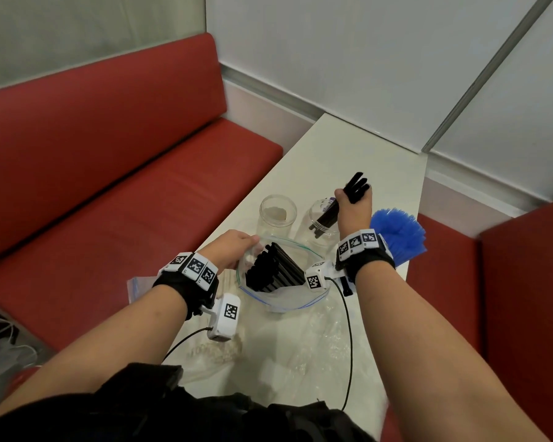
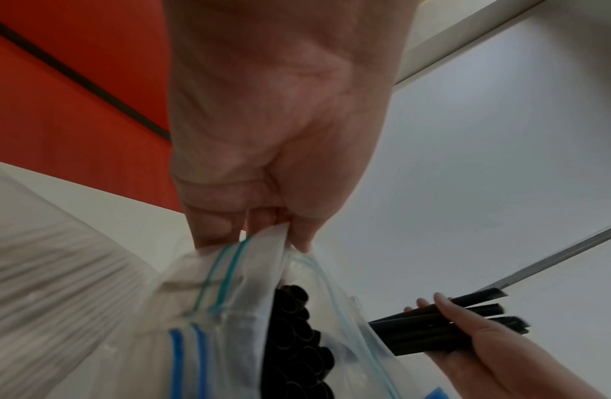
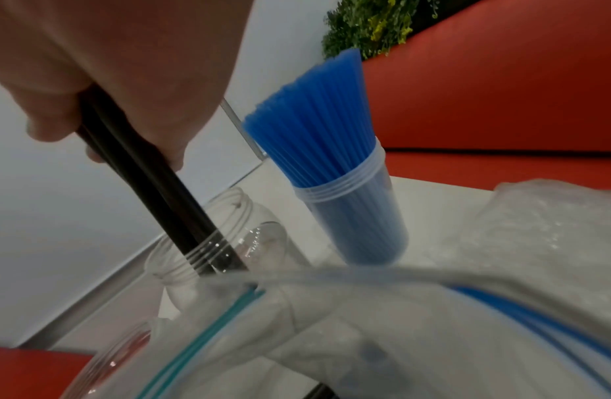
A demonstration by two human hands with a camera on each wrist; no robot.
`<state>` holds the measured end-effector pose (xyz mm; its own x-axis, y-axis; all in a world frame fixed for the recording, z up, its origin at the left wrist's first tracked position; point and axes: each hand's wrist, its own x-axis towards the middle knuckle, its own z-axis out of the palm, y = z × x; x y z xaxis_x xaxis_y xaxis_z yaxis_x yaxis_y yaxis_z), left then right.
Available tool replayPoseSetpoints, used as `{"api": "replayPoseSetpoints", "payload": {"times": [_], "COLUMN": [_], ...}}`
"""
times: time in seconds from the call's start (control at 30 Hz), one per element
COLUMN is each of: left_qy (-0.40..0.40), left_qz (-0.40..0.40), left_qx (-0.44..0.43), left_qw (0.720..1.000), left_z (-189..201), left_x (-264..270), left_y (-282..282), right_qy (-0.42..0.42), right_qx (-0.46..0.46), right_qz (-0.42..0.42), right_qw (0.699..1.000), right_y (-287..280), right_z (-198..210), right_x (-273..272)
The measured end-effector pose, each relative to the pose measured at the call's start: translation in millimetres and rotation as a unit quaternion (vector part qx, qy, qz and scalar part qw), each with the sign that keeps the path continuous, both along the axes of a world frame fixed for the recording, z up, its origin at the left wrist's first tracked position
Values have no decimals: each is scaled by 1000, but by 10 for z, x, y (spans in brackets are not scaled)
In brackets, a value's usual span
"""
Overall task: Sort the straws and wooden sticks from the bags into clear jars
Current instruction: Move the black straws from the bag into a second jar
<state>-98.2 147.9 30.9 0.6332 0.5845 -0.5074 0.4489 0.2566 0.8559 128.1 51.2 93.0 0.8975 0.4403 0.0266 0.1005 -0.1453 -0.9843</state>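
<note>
Over the table (image 1: pixel 316 148), fingers (image 3: pixel 51 127) enclose black straws (image 3: pixel 143 172).

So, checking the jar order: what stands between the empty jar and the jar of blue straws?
Head view: the jar receiving black straws from the right hand.

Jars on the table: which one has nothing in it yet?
The leftmost jar, nearest the red bench. The middle jar is receiving black straws; the right jar is packed with blue straws.
</note>
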Motion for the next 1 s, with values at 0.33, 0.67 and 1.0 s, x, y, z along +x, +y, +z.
{"api": "replayPoseSetpoints", "payload": {"times": [0.33,0.67,1.0], "left_qy": [6,24,-71], "left_qz": [-2,18,15], "left_qx": [-11,-5,-129], "left_qw": [1000,1000,989], "left_z": [6,-1,-73], "left_x": [22,106,3], "left_y": [8,-91,-140], "right_qy": [32,-23,-155], "right_qx": [-9,-283,-340], "right_qz": [39,398,334], "right_qw": [999,872,865], "right_y": [-140,-385,-560], "right_z": [-35,-170,-913], "right_x": [10,-692,-1054]}}
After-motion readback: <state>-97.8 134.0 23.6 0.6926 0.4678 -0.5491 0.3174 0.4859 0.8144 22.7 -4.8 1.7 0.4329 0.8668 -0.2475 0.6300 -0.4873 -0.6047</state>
